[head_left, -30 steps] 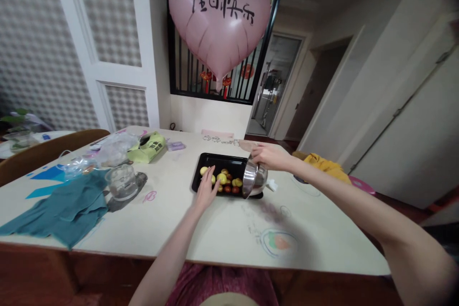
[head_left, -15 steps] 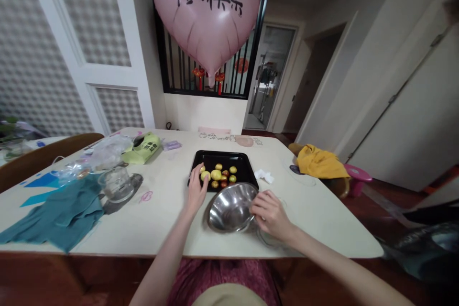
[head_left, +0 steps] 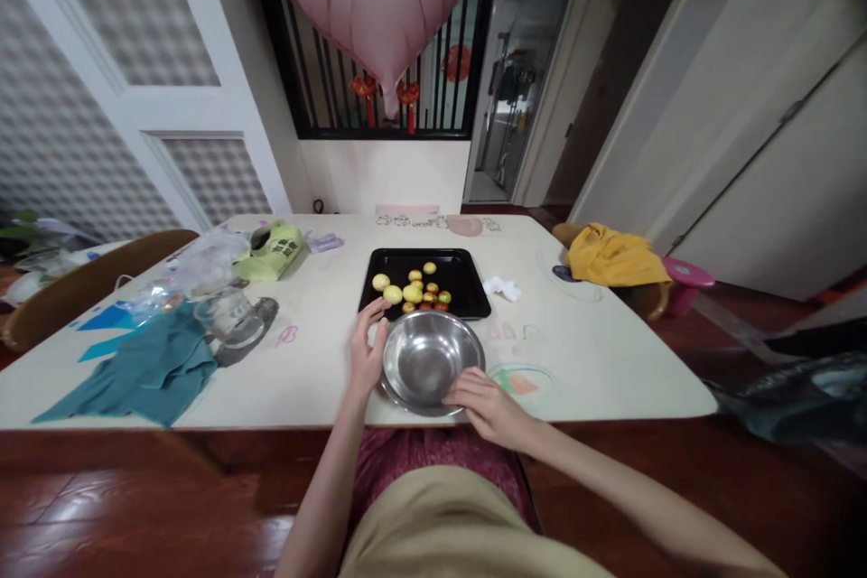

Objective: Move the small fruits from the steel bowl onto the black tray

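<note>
A shiny steel bowl point(head_left: 425, 363) with nothing in it is close to the front edge of the table. My right hand point(head_left: 493, 411) grips its rim at the near right, fingers curled over the edge. Behind the bowl lies a black tray point(head_left: 467, 275) holding several yellow-green fruits point(head_left: 412, 293) and smaller reddish-brown ones point(head_left: 432, 289). At the tray's front left corner, beside the bowl, is my left hand point(head_left: 368, 348). Its fingers are apart and its fingertips are near a yellow fruit point(head_left: 392, 295); I see nothing held in it.
On the white table point(head_left: 325, 334), a teal cloth point(head_left: 145, 361), a clear plastic cup point(head_left: 237, 321) and a light green bag point(head_left: 272, 251) lie left. A crumpled white tissue point(head_left: 502, 288) is right of the tray. A yellow cloth point(head_left: 613, 255) hangs over a chair at the right.
The bowl has gone from tilted beside the tray to nearly level, closer to the table's front edge. My left hand has drawn back from the fruits, which have shifted in the tray. The view has tipped down.
</note>
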`<control>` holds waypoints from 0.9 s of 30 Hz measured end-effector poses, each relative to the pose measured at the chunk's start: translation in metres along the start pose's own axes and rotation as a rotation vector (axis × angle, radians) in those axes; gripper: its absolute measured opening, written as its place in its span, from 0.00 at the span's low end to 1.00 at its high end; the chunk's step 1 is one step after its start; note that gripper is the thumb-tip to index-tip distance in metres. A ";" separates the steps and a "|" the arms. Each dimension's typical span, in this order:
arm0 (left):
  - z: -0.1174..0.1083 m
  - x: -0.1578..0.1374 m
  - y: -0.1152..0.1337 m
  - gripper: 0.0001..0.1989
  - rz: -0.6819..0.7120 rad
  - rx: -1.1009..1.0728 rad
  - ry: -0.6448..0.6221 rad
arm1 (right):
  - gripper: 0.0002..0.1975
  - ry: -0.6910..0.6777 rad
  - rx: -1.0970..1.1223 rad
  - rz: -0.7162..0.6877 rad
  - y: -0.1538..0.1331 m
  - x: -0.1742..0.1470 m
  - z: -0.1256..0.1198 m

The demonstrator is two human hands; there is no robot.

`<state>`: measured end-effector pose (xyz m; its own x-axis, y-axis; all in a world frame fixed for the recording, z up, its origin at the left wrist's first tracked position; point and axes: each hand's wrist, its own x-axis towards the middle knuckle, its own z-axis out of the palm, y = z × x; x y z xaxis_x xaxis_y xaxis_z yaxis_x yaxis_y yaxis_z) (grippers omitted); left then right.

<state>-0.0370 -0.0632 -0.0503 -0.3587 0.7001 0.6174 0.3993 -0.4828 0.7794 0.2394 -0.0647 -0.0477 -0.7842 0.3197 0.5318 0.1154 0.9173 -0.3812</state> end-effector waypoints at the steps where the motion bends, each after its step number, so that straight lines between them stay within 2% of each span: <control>1: -0.004 -0.005 0.002 0.18 0.018 -0.007 -0.014 | 0.22 -0.021 0.013 -0.007 -0.002 0.003 0.002; 5: -0.017 -0.021 0.008 0.17 0.084 0.021 -0.124 | 0.24 -0.133 0.074 0.034 0.000 0.024 -0.009; 9: -0.020 -0.028 0.010 0.19 0.134 0.052 -0.245 | 0.20 -0.162 0.108 0.079 0.029 0.055 -0.040; 11: -0.018 -0.028 0.011 0.19 0.140 0.061 -0.254 | 0.24 -0.320 0.178 0.078 0.049 0.070 -0.056; 13: -0.017 -0.027 0.013 0.17 0.132 0.073 -0.269 | 0.33 -0.460 0.272 0.096 0.068 0.082 -0.067; 15: -0.016 -0.027 0.015 0.16 0.124 0.087 -0.295 | 0.34 -0.530 0.376 0.130 0.085 0.091 -0.071; 16: -0.016 -0.027 0.016 0.15 0.122 0.094 -0.308 | 0.30 -0.486 0.398 0.157 0.094 0.095 -0.071; 18: -0.016 -0.026 0.018 0.15 0.121 0.104 -0.324 | 0.18 -0.260 0.317 0.226 0.111 0.101 -0.064; 20: -0.016 -0.026 0.020 0.15 0.126 0.107 -0.331 | 0.14 -0.027 0.084 0.303 0.128 0.106 -0.052; 21: -0.017 -0.027 0.020 0.15 0.128 0.109 -0.337 | 0.14 0.027 -0.039 0.342 0.136 0.108 -0.046; 22: -0.017 -0.027 0.021 0.15 0.130 0.115 -0.346 | 0.15 0.046 -0.148 0.383 0.143 0.109 -0.040; 24: -0.017 -0.027 0.021 0.15 0.130 0.139 -0.369 | 0.16 -0.004 -0.295 0.470 0.154 0.112 -0.029; 27: -0.017 -0.028 0.021 0.17 0.133 0.168 -0.387 | 0.17 -0.093 -0.351 0.557 0.164 0.113 -0.018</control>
<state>-0.0328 -0.1017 -0.0489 0.0350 0.7984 0.6011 0.5634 -0.5125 0.6480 0.1807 0.1260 -0.0363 -0.5973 0.7609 0.2534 0.6980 0.6489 -0.3028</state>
